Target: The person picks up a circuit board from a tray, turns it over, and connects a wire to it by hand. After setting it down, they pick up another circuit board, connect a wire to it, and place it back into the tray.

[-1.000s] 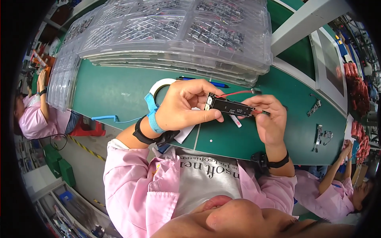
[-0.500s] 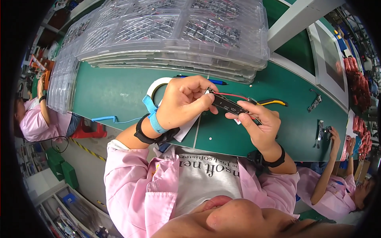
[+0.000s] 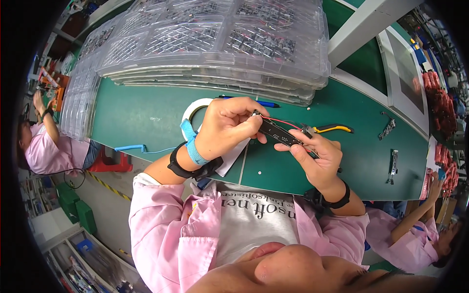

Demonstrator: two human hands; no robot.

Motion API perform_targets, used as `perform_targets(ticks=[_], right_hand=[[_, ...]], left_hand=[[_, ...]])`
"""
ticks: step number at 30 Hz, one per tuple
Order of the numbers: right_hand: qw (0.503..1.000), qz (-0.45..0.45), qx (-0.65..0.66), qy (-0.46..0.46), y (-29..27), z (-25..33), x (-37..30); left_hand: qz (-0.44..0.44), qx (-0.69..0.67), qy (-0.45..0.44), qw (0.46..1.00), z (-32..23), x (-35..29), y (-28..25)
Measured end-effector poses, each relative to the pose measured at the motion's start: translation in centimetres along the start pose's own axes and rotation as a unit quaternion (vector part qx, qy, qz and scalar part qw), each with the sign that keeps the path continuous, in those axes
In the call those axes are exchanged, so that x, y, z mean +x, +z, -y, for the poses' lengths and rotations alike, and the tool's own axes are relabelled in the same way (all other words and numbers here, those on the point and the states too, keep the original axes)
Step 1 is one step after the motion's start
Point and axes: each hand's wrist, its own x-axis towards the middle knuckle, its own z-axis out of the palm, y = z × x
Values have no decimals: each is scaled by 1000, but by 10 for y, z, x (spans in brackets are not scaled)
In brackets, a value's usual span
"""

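Between my two hands is a long, narrow black circuit board [image 3: 276,131], held slanting above the green table. My left hand [image 3: 228,123] pinches its upper left end between thumb and fingers. The fingers of my right hand [image 3: 316,157] are closed round the lower right end, hiding part of it. A thin red wire [image 3: 279,121] runs along the board toward a small dark part near my right fingertips. Behind that hand lies a pair of pliers with yellow and black handles [image 3: 334,128]. A roll of white tape [image 3: 188,113] is partly covered by my left hand.
Stacked clear plastic trays [image 3: 205,68] of circuit boards fill the table's far side. A blue pen [image 3: 266,103] lies before them. Two loose boards [image 3: 393,166] rest at right, near a white metal frame [image 3: 364,29]. A blue cord [image 3: 132,147] runs to my left wrist. Co-workers sit on both sides.
The board in my hands has turned slightly, and my right fingers have shifted on it. At right, a co-worker's hand has drawn back from the table; the left co-worker's hands have moved.
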Motion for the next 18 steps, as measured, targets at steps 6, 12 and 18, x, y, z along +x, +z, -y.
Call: perform_targets(ticks=[6,12,18], right_hand=[[1000,2,-12,-21,2,1,-1],[999,-12,31,35,-2,-2,-1],[994,-15,82,69,-4,-5,1]], left_hand=[[17,-6,1,1000,-1,4,-2],[7,-13,1,1000,0,4,1],[-2,28,65,998,2,1,1]])
